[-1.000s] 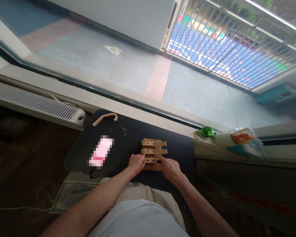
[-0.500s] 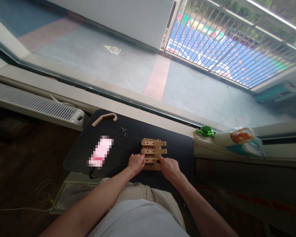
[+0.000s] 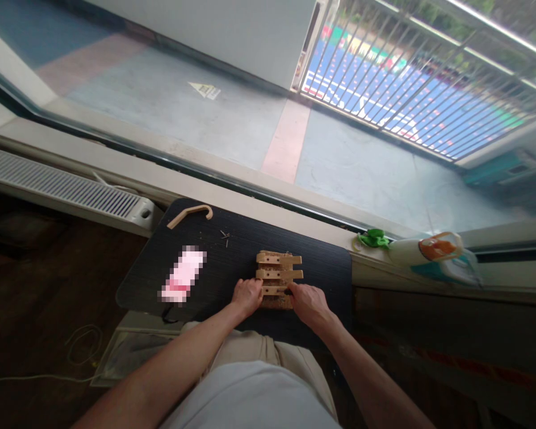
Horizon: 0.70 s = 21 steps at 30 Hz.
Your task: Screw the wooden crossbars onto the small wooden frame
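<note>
The rough brown block (image 3: 273,282) lies on the dark surface (image 3: 325,268), right of its middle and nearer the right edge than the left. Three pale wooden strips (image 3: 272,274) lie side by side across it. The left hand (image 3: 247,297) has its fingers curled in against the block's left end, by the nearest strip; the right hand's (image 3: 310,304) fingers are closed around a small dark tool (image 3: 287,291) that meets that strip's right part.

The likeliest trouble, I judge, is a slip: the tool points roughly toward the left hand, so too hard a push could send it skidding along the strip into those fingers. If the left hand's hold is loose, the block could turn under the push — no clamp shows.

Counted: one block, three strips, one tool. The two farther strips show two dark spots each (perhaps holes or screw heads); on the nearest, one is plain. Toward the far edge lie small thin metal pieces (image 3: 226,235), at least three — too small to count surely, and easily knocked away by a sweeping arm. One hooked wooden piece (image 3: 190,213) lies by the far left corner, one pixelated pink object (image 3: 183,275) near the left edge.
</note>
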Motion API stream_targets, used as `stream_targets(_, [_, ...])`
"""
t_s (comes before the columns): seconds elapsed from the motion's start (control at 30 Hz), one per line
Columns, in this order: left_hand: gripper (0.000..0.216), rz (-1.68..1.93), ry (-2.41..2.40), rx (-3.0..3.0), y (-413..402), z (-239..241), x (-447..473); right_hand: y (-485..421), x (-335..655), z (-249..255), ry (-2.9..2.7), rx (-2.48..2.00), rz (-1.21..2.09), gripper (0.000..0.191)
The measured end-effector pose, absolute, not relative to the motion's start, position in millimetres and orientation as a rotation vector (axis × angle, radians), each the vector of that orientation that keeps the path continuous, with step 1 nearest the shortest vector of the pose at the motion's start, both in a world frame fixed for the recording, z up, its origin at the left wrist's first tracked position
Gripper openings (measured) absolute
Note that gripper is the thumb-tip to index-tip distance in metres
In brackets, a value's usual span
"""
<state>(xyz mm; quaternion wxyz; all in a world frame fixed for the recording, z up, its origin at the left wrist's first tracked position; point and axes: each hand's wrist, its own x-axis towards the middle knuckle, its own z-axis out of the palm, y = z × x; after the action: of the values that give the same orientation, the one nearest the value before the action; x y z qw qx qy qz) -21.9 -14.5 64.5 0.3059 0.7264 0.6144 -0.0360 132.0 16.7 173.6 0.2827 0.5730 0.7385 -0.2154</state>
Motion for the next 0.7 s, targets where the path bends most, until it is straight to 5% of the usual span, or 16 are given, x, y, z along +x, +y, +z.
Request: stream_targets(0.7, [0.035, -0.043, 1.633, 1.834, -24, 57, -20, -46, 169, 90, 1.745, 1.762, -0.890, 0.034])
